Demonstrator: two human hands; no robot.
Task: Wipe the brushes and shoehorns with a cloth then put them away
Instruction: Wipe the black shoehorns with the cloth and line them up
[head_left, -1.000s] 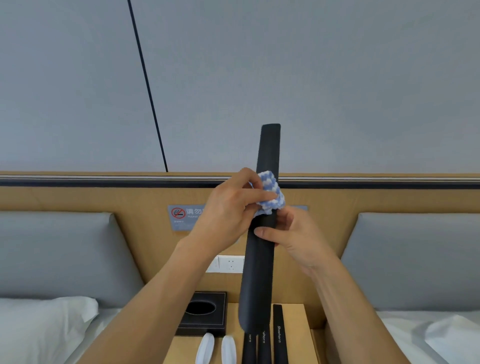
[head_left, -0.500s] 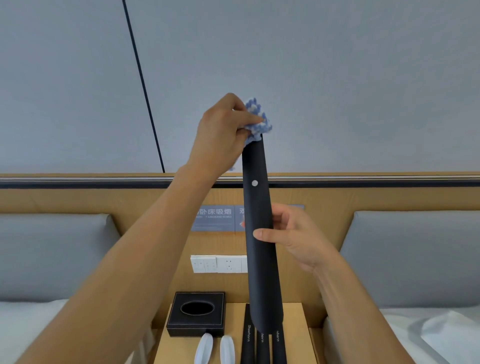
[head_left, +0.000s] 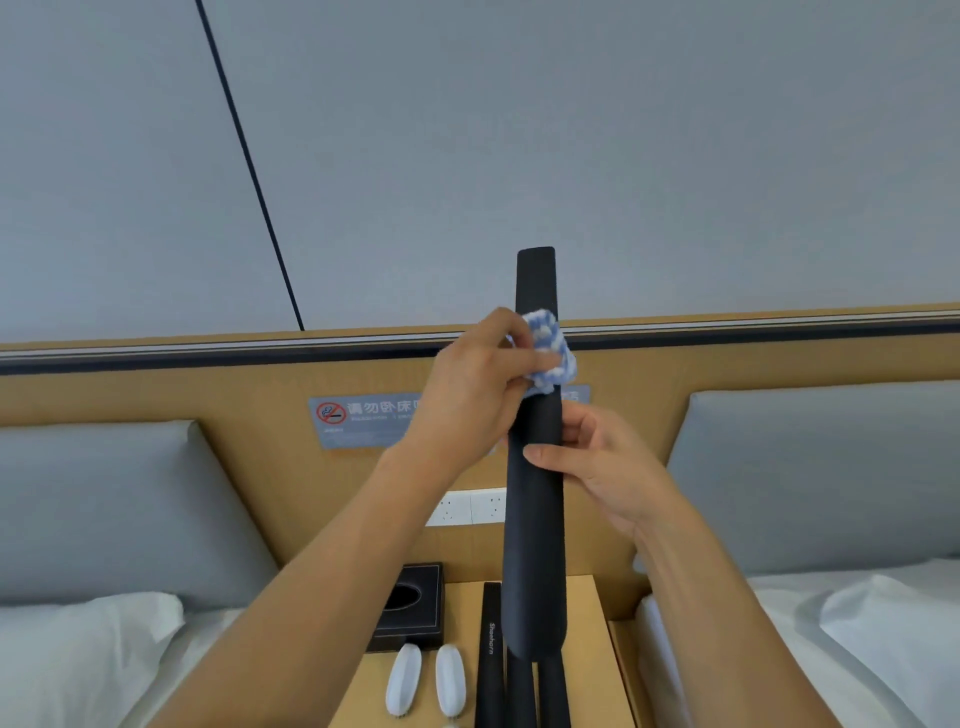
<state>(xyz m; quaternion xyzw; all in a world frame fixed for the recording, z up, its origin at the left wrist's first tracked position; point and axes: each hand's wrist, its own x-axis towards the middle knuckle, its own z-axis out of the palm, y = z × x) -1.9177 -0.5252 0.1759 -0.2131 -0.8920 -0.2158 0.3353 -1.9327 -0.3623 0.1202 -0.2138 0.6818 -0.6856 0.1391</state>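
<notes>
Shoehorn in hand (head_left: 535, 519): upright at frame centre, right hand (head_left: 602, 467) clamped on mid-shaft
Cloth (head_left: 550, 353): bunched in left hand (head_left: 467, 395), pressed against upper shaft
Remaining: shoehorns (head_left: 491, 660) and brushes (head_left: 426, 680) lie at bottom centre, none stowed

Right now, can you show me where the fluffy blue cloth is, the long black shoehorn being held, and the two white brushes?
blue cloth (head_left: 550, 353), head view, on its bunched loops.
held shoehorn (head_left: 535, 545), head view, middle of the blade.
left white brush (head_left: 403, 680), head view, its back.
right white brush (head_left: 450, 678), head view, its back.
</notes>
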